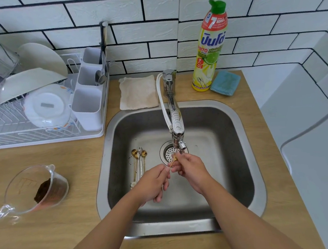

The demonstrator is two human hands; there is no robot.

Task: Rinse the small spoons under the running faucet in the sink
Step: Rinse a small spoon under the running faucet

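A small gold spoon (173, 160) is held under the faucet (175, 121) spout, over the drain (168, 153) of the steel sink (239, 157). My left hand (154, 181) pinches its thin handle. My right hand (191, 169) has its fingers curled on the spoon's bowl end. Water at the spout is hard to make out. Several more small gold spoons (138, 162) lie side by side on the sink floor to the left of the drain, bowls pointing away from me.
A dish rack (31, 134) with plates and a cutlery holder (89, 95) stands left of the sink. A glass measuring jug (36, 191) with brown residue lies on the wooden counter. Behind the sink are a beige cloth (138, 91), a detergent bottle (210, 46) and a blue sponge (225, 83).
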